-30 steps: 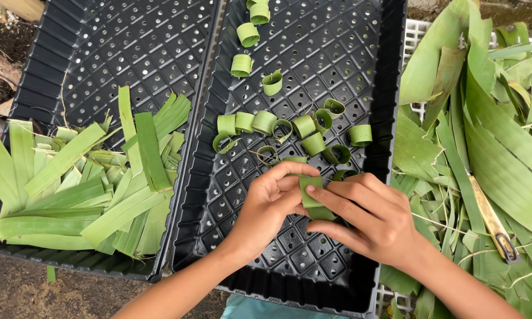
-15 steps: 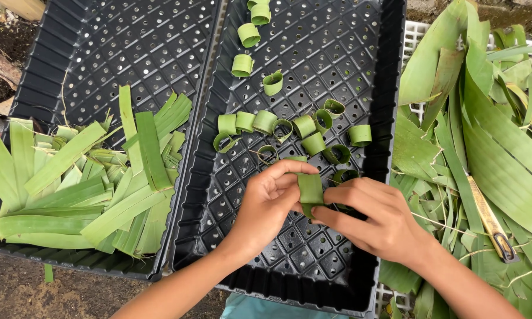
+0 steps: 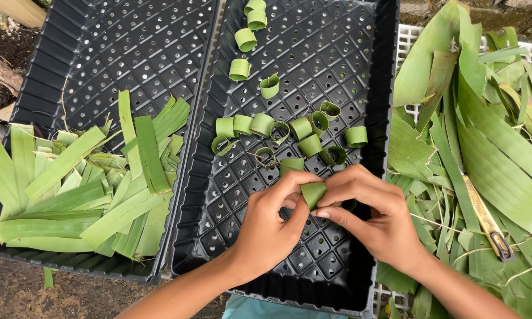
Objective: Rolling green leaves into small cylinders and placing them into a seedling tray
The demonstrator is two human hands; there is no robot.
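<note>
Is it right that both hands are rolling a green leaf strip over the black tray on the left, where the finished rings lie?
Not quite. In the head view, the left hand and right hand roll the leaf strip over the right black tray, where the finished rings lie.

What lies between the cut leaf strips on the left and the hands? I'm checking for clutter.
In the head view, only the black trays' rims and bare perforated tray floor separate the leaf strips from the left hand.
</note>
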